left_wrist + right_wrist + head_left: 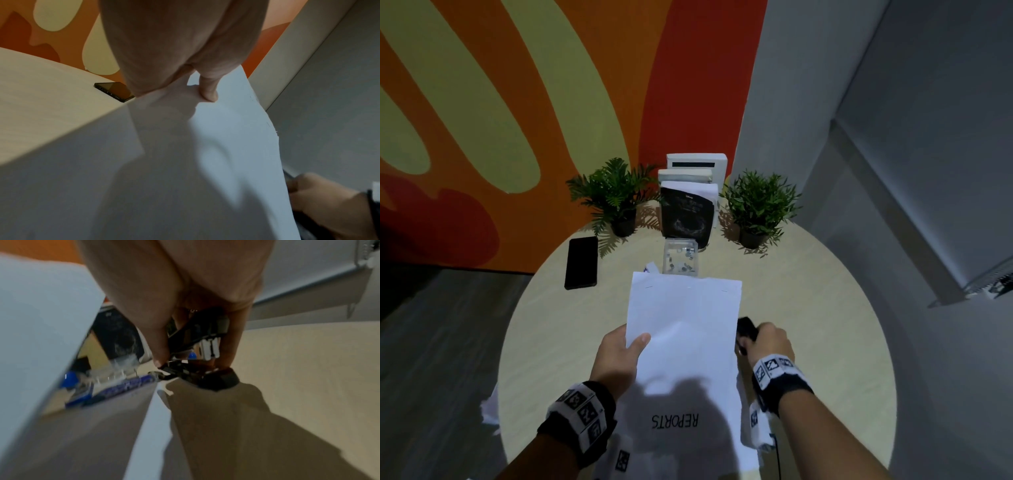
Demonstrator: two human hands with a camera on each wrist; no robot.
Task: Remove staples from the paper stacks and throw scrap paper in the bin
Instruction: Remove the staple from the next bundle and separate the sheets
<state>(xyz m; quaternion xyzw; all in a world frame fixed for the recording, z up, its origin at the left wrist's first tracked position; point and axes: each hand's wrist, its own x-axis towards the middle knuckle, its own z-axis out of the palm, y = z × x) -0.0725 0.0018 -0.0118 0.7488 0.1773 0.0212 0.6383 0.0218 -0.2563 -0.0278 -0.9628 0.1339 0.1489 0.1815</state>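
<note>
Nearest to me, the "REPORTS" sheet (678,421) lies flat at the near edge of the round table (808,308), in shadow. Above it, my left hand (619,356) pinches a white paper stack (685,308) at its left edge, thumb on top and fingers underneath, lifting it off the table. Its long axis runs away from me toward the books (688,205), and the far short edge carries what look like 3 small staple marks in a row. My right hand (767,339) is curled around the black staple remover (746,329), just beside the stack's right edge and low against the table.

I judge this is the setup for pulling staples: stack presented, tool in hand, no staple engaged yet. Next I need the remover carried up to that far edge, its teeth slid under 1 staple while the left hand steadies the sheets. A clear plastic box (680,260) sits just beyond the stack; no bin is in view.
</note>
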